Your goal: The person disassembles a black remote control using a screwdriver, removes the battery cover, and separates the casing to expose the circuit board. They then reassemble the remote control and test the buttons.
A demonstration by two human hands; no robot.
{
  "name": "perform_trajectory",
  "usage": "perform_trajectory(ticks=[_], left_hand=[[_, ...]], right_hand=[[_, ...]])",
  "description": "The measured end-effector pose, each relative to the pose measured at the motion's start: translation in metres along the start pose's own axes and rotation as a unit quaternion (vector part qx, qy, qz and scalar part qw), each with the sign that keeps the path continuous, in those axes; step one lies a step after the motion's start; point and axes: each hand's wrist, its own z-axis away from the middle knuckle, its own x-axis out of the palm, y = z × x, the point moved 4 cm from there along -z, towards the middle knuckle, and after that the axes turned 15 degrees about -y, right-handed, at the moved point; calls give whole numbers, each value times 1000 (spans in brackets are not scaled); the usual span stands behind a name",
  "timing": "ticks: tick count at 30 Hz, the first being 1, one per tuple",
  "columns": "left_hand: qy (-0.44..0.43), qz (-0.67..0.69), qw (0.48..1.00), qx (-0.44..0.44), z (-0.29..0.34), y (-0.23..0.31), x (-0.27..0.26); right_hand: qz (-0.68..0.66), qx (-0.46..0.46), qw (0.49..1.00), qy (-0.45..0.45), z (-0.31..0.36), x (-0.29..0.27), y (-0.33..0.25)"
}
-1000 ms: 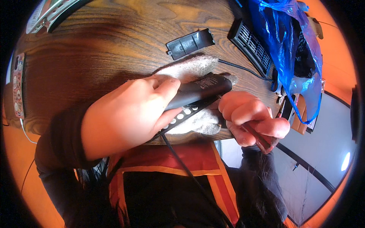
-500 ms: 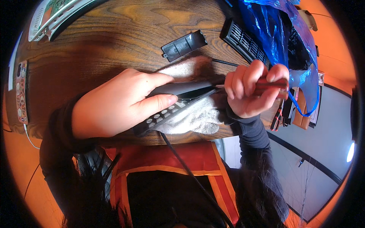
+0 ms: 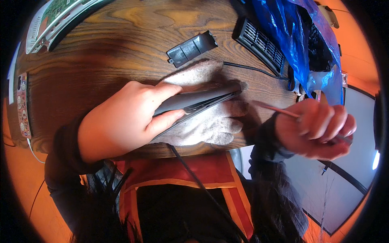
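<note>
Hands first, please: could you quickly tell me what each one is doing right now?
Left hand: closed on a dark remote, pressed onto a grey glove.
Right hand: closed around a thin tool.

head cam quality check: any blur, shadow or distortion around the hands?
Head view: right hand and its thin tool are motion-blurred; left hand on the dark device is sharp; hard shadow falls right of the glove; fisheye bends the table edges.

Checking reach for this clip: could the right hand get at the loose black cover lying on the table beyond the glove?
Probably yes, but not freely. The right hand is closed around a thin tool, so its fingers are occupied. The black cover lies uncovered on the wooden table, with only the grey glove and the held handset between.
</note>
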Motion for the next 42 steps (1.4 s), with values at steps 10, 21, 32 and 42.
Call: perform_trajectory(ticks=[10, 21, 32, 42], left_hand=[[-5, 15, 1000, -16, 0, 6, -1], [20, -11, 1000, 14, 1, 7, 2], [0, 7, 1000, -10, -1, 9, 2], [10, -10, 1000, -2, 1, 10, 2]], right_hand=[[-76, 105, 991, 45, 16, -19, 21], [125, 129, 981, -76, 15, -1, 27], [127, 144, 974, -119, 24, 20, 27], [78, 222, 960, -154, 39, 9, 40]])
